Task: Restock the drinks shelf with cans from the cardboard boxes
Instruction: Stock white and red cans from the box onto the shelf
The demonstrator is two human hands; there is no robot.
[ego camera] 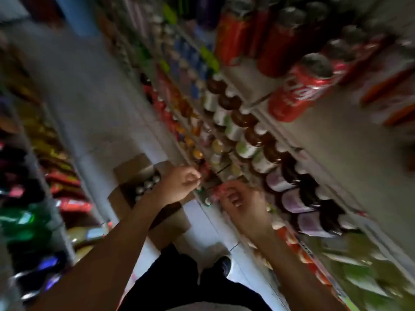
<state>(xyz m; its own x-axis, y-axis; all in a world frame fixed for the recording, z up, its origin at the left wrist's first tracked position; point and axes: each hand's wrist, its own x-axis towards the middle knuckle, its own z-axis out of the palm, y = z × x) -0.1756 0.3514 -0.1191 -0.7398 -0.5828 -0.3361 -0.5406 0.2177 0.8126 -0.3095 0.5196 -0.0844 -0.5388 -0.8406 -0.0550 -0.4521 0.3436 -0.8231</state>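
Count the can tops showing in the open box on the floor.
5 can tops show, running diagonally along the right side of the box, just left of the left forearm; the arm and blur may hide more.

A single head-worn view looks steeply down a shop aisle, tilted and motion-blurred, close over both forearms, with the drinks shelf [318, 167] along the right and the floor [89, 97] below.

Shelf top [332, 140] beside the red can [298, 90] seems free.
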